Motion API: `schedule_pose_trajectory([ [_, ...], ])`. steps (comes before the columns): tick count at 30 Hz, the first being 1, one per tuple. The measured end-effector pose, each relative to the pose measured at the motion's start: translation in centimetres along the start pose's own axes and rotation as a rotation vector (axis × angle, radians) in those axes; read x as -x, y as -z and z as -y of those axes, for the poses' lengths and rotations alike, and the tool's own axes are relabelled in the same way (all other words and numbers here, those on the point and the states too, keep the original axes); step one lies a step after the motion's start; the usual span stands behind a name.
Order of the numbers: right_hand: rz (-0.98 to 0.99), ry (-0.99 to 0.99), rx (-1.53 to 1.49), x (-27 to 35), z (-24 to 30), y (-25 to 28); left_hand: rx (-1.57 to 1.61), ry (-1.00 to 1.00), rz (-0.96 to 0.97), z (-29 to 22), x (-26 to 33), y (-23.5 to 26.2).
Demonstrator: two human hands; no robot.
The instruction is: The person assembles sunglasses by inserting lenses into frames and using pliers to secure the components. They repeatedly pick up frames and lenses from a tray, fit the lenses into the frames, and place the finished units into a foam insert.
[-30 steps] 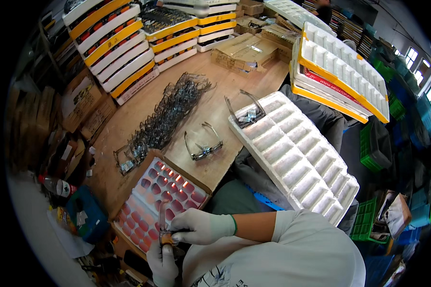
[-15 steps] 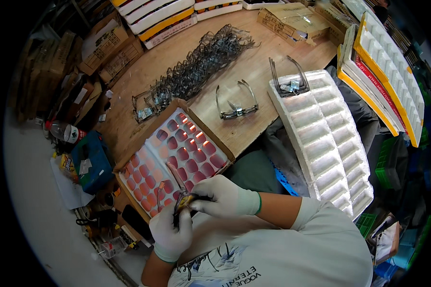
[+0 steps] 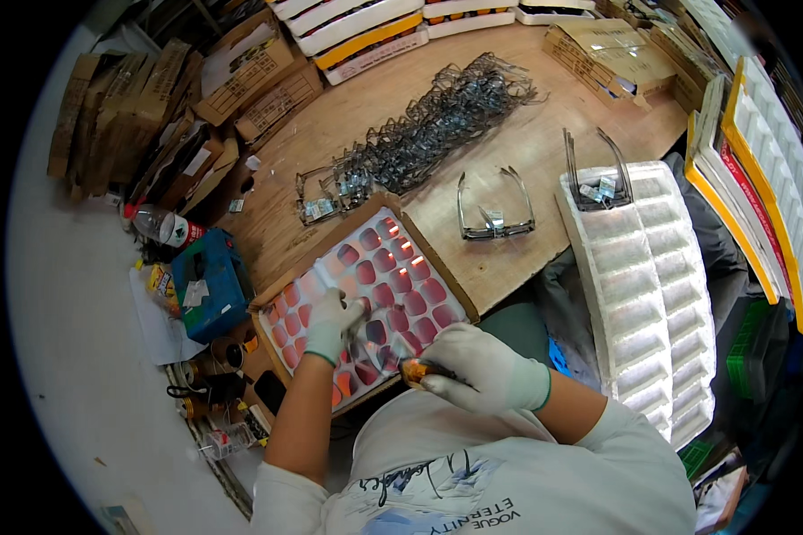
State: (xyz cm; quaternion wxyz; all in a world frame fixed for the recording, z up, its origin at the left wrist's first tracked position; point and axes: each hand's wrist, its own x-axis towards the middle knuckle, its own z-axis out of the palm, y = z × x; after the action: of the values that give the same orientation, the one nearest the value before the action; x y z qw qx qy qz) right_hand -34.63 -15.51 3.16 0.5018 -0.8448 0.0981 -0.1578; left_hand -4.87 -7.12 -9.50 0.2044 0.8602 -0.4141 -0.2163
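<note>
A blue case [image 3: 210,290] sits just left of the lens box [image 3: 438,260]. Inside the box, the gloved left hand [image 3: 335,321] reaches down among rows of tinted lenses [image 3: 401,280]; whether its fingertips have closed on one I cannot tell. Beyond the box's far side, a long heap of spectacle frames [image 3: 428,129] lies on the bench [image 3: 589,116]. At the box's near right corner, the gloved right hand [image 3: 486,366] grips an amber-and-dark piece [image 3: 416,371], its kind unclear. Right of the box, apart from it, a single pair of glasses [image 3: 498,230] stands with temples spread; farther right is a white foam tray [image 3: 589,294].

For this reach, a lens is probably best taken by its rim, lifted straight up so it doesn't rub its neighbours. The right hand would do well to keep its piece clear of the lens faces, which look easy to scratch.
</note>
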Motion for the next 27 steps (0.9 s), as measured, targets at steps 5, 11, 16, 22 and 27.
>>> schedule_pose_trajectory([
  [5,-0.012,-0.198,-0.231,1.5,0.2,-0.2,-0.224,0.059,0.022,1.0,-1.1,-3.2],
  [11,-0.111,-0.169,-0.428,2.1,-1.2,-2.6,0.199,0.100,-0.005,-2.2,0.8,-1.5],
  [16,-0.161,-0.379,-0.468,1.5,0.2,-1.3,1.115,0.093,0.395,-9.6,9.8,5.4],
  [22,-0.127,-0.353,-0.419,0.1,1.5,-3.4,1.007,-0.125,0.320,-8.7,13.3,4.7],
  [27,0.107,-0.396,-0.749,0.6,1.5,-2.6,1.426,0.006,0.530,-8.6,14.4,6.4],
])
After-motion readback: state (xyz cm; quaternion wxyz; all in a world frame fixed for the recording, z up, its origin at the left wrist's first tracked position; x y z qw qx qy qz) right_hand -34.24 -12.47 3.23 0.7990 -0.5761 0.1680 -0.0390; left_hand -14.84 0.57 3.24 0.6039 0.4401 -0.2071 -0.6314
